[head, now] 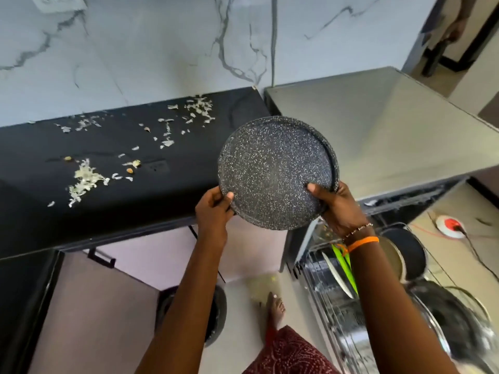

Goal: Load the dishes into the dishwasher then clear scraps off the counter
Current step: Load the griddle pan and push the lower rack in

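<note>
Head view, starting at your left: pale scraps [85, 182] lie scattered across the black counter [32, 168], thickest in a clump near its front and in a second patch by the marble wall [162, 49]. Below the counter edge, a dark round bin [216, 314] stands on the floor beside your left forearm.

Your left arm reaches up and forward from the bottom of the picture. Your left hand [213, 209] grips the lower left rim of the speckled plate [275, 168], thumb lying on its face and fingers curled behind the edge. The plate is held up in the air, tilted toward you, over the gap between the counter and the steel dishwasher top [378, 125].

Your right arm comes up from the lower right, an orange band [363, 242] and a beaded bracelet at the wrist. Your right hand [337, 206] clamps the plate's lower right rim the same way, thumb on the face, fingers wrapped behind.

Beneath that arm the dishwasher rack [332, 287] is pulled out, with a white plate [337, 276], something green [344, 263] and a dark pot [405, 252] in it.
</note>
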